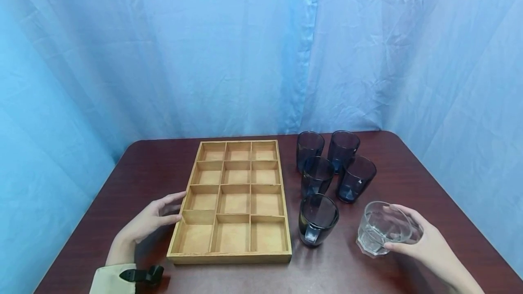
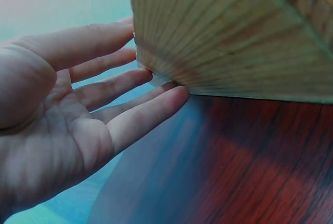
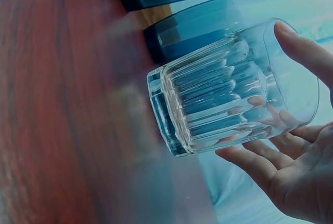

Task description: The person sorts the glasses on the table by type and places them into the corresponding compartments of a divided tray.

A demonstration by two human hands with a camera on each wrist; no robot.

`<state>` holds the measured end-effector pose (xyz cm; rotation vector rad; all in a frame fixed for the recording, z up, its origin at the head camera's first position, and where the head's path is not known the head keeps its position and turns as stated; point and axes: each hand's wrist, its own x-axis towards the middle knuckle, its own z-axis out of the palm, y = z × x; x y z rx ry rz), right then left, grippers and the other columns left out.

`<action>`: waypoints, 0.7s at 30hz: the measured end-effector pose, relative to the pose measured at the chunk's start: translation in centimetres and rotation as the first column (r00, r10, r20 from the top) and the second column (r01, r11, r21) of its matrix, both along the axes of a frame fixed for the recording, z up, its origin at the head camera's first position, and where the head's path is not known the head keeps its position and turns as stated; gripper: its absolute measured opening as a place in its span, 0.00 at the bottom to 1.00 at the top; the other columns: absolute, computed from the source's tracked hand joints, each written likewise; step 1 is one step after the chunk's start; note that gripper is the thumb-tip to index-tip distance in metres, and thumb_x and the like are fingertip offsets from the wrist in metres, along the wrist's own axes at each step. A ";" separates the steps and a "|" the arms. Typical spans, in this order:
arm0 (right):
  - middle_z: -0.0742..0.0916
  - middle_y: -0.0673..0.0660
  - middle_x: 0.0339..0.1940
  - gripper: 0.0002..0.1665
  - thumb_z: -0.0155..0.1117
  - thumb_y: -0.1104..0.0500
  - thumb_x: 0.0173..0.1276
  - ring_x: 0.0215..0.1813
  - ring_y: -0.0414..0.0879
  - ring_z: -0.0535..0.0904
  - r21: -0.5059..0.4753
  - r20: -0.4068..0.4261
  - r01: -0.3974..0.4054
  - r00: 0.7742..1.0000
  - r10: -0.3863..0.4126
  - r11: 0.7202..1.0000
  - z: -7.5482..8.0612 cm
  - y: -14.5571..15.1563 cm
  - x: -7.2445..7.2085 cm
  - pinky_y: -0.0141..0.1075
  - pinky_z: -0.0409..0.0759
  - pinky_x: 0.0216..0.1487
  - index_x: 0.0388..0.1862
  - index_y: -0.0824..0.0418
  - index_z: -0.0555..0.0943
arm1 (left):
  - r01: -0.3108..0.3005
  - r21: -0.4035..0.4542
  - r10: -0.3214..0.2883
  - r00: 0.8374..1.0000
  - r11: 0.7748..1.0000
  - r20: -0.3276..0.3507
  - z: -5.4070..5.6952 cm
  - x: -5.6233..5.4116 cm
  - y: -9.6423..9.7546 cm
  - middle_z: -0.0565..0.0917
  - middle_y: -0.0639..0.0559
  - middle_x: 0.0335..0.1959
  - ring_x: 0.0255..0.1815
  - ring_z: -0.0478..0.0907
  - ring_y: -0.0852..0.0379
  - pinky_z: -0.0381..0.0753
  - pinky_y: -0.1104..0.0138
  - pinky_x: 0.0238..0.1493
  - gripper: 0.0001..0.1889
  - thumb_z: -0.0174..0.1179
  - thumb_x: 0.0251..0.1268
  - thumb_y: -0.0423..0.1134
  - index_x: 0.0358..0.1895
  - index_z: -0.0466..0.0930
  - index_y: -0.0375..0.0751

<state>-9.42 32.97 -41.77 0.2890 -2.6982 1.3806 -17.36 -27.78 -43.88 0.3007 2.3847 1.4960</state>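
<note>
"So, what is the left hand (image 1: 150, 218) doing?"

"It is resting against the near side of the wooden tray (image 1: 229, 259), its thumb and fingers spreading apart and its fingertips touching the outer wall. The tray is lying just to that hand's right, its compartments running away from the person."

"And the right hand (image 1: 422, 236)?"

"That one is gripping the clear glass (image 1: 375, 235) near the rim, the thumb pressing one side and the fingers curling around the other. The glass is tilting a little; whether its base is touching the table (image 1: 412, 167), nobody can tell."

"What is standing between the hands?"

"Beyond the tray's right edge, five dark glasses (image 1: 318, 176) are standing upright, ahead of the right hand and to its left. The closest one is showing its handle (image 1: 312, 234). Past both hands, a blue curtain (image 1: 229, 49) is hanging behind the table."

"The left wrist?"

"A pale sleeve (image 1: 111, 281) is covering it, wearing a black strap (image 1: 136, 276)."
</note>
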 end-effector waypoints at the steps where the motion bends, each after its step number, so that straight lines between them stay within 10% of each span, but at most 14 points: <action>1: 0.78 0.33 0.62 0.47 0.74 0.66 0.55 0.60 0.18 0.71 0.005 0.004 0.001 1.000 -0.001 1.000 0.2 0.0 0.1 0.17 0.75 0.47 0.73 0.58 0.62 | 0.001 0.000 -0.001 1.000 1.000 -0.002 0.0 0.0 0.0 0.61 0.28 0.72 0.68 0.66 0.31 0.81 0.53 0.56 0.38 0.62 0.65 0.40 0.75 0.55 0.36; 21: 0.79 0.34 0.62 0.50 0.73 0.74 0.50 0.54 0.26 0.79 0.010 -0.057 -0.096 0.994 0.096 0.995 4.6 -2.0 1.7 0.26 0.82 0.40 0.72 0.59 0.64 | 0.001 -0.005 -0.001 1.000 1.000 0.000 -0.1 0.0 -0.1 0.61 0.28 0.72 0.68 0.66 0.31 0.82 0.54 0.56 0.39 0.62 0.65 0.40 0.75 0.55 0.36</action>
